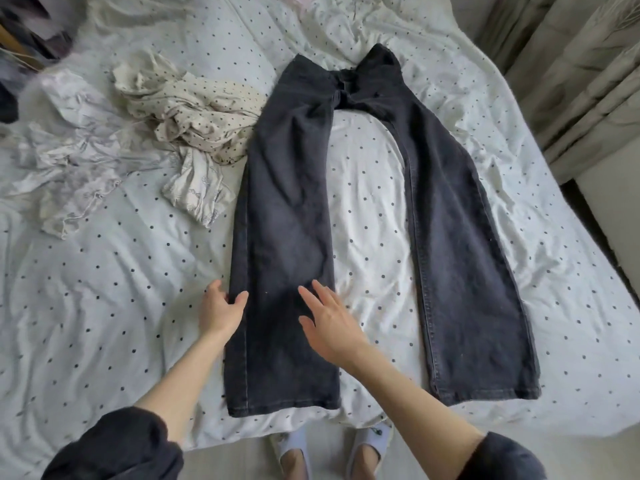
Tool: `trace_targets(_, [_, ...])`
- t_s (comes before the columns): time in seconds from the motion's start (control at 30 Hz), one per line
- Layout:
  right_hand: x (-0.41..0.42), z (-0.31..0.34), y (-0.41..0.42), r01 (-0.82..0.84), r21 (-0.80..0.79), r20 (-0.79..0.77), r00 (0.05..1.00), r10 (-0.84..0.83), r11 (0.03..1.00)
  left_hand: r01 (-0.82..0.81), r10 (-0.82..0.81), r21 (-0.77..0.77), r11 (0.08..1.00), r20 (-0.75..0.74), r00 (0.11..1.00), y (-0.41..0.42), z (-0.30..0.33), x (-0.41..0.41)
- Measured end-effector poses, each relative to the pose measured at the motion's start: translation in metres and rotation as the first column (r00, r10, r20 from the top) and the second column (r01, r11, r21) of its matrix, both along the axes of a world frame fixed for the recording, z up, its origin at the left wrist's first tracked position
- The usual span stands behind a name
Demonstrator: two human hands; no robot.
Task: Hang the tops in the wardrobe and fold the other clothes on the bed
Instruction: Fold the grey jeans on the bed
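Here, from the head view, dark jeans (pixel 363 209) lie flat on the bed (pixel 104 306), waist at the far end and both legs spread apart toward the person, with a strip of dotted sheet showing between them. The left hand (pixel 221 308) sits at the outer edge of the nearer leg, on the person's left; its thumb lies on top of the denim and the fingers drop beside or under the seam, so it seems to pinch the edge, though the fingertips are hidden. The right hand (pixel 329 323) is over the same leg, just right of the left hand, fingers straight and spread, palm down, holding nothing; whether it touches the cloth or is just above it I cannot tell. The other leg lies well to the right of the right hand, untouched.

Beyond the left hand, farther up the bed, a crumpled cream dotted garment (pixel 194 109) touches the jeans' left edge. Left of that lies a rumpled pale garment (pixel 76 157). Curtains (pixel 571 81) hang far right of the hands. Below the hands, past the bed's edge, two feet in slippers (pixel 294 448) stand on the floor.
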State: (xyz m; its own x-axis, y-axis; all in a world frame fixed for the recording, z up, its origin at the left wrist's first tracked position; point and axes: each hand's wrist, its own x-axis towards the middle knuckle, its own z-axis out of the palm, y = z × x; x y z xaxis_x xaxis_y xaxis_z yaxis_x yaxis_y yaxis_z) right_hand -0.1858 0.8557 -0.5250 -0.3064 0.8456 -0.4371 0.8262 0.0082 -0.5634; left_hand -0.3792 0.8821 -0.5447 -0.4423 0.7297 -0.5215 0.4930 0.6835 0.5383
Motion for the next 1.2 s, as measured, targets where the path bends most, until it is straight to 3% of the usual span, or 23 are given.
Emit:
trace_targets(0.1, [-0.018,-0.010,-0.002,0.084,-0.092,-0.029,0.996,-0.087,0.992,-0.015,0.023,-0.036,0.999,0.220,0.975,0.006,0.005,-0.013])
trace_targets(0.33, [-0.010,0.004,0.000,0.301,-0.335,-0.224,0.895,-0.386,0.893,0.093,-0.102,0.042,0.995,0.420,0.902,0.001,0.052,-0.015])
trace_targets(0.43, [0.007,0.023,-0.002,0.331,-0.526,-0.355,0.751,-0.556,0.783,0.201,-0.197,0.056,0.978,0.575,0.794,0.014,0.080,0.014])
trace_targets(0.6, [0.079,0.056,-0.008,0.318,-0.684,-0.479,0.483,-0.733,0.657,0.352,-0.332,0.097,0.931,0.624,0.708,0.037,0.112,0.105])
trace_targets(0.73, [0.152,0.068,-0.017,0.285,-0.703,-0.515,0.428,-0.743,0.652,0.411,-0.375,0.109,0.905,0.657,0.654,0.041,0.119,0.191])
trace_targets(0.97, [0.290,0.050,-0.039,0.322,-0.650,-0.434,0.586,-0.684,0.688,0.543,-0.457,0.066,0.837,0.630,0.628,0.032,0.075,0.353])
trace_targets(1.1, [0.323,0.024,-0.046,0.395,-0.594,-0.224,0.756,-0.615,0.701,0.532,-0.423,-0.031,0.846,0.570,0.704,0.033,0.043,0.395])
trace_targets(1.2, [0.328,0.001,-0.051,0.454,-0.439,-0.066,0.845,-0.531,0.776,0.570,-0.484,-0.040,0.821,0.481,0.731,0.034,0.029,0.402])
